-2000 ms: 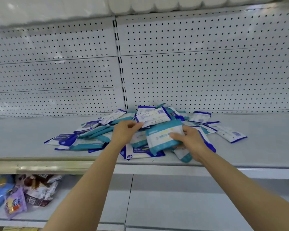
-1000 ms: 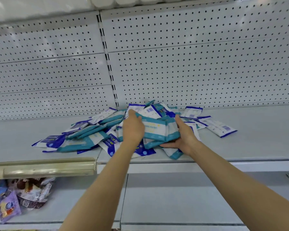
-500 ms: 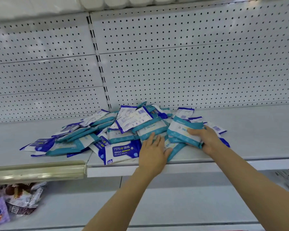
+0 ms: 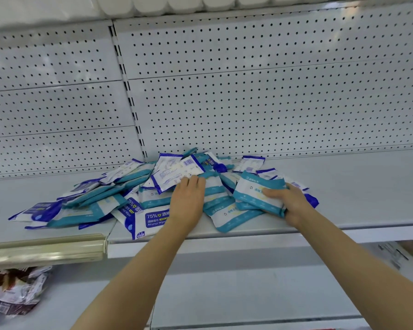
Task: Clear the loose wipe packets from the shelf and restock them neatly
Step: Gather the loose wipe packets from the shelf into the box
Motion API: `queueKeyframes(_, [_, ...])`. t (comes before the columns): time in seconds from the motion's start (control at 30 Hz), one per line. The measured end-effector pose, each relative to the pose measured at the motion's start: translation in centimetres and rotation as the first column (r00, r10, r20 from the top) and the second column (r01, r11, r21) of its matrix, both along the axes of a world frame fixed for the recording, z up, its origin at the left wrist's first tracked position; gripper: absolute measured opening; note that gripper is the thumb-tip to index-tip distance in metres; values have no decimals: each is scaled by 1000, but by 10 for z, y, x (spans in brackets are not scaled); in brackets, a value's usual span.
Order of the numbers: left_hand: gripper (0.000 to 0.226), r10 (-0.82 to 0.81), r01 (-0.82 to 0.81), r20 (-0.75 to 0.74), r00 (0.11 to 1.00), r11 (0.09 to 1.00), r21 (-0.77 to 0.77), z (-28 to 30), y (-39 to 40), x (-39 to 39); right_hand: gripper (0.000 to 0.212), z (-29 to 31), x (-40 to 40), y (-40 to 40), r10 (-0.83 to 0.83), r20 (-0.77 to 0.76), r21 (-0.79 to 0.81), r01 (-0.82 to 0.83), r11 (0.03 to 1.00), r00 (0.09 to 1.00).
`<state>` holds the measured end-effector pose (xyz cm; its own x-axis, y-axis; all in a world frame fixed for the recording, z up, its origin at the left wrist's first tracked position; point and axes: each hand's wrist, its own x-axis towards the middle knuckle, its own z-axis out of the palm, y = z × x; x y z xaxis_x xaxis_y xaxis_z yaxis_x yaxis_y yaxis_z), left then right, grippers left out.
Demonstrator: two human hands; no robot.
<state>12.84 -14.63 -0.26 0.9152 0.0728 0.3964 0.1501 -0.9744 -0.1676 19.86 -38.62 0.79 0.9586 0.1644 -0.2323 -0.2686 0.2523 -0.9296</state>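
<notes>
Most of the wipe packets lie loose in one heap on the shelf, spread from lower left of centre to mid-frame, so I log the clearing as barely begun and the neat restock as not started. Head view, the only one I have: the right hand, right of centre, has thumb over and fingers under a small teal-banded bundle, gripping several packets together at the heap's right edge. The left hand, at centre, lies flat with fingers straight on top of the pile, fingertips touching a white packet with a blue border; it grasps nothing. A blue "75% Alcohol Wipes" packet overhangs the shelf's front lip just left of that wrist. Lower left of frame, snack bags sit on the shelf below. Against half a second ago, the right hand holds the same bundle in much the same spot, while the left hand has slid up from the front edge onto the heap. One second ago both hands clasped the bundle together.
</notes>
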Motion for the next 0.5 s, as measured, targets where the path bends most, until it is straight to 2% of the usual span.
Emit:
queueKeyframes(0.17, [27,-29,63,-149,988,971,231,18,-1,20,25,0,0,-6,-3,-21,35,3,999,1000])
queueKeyframes(0.2, [21,-24,56,-132,991,969,241,21,-4,21,26,-1,1,-8,-6,-28,45,8,999,1000])
queueKeyframes(0.27, [11,-37,36,2,999,983,179,26,-13,18,31,-3,2,-14,-12,-36,75,15,997,999])
queueKeyframes(0.37, [5,-184,179,165,969,983,49,17,-37,3,41,-3,5,-25,-4,-39,133,9,991,999])
queueKeyframes(0.4, [5,-201,202,153,967,979,10,9,-46,-3,43,-3,7,-28,-4,-32,144,8,990,999])
queueKeyframes(0.5, [28,-171,169,10,985,959,-228,-4,-64,-19,36,-1,10,-40,-16,-18,138,18,990,1000])
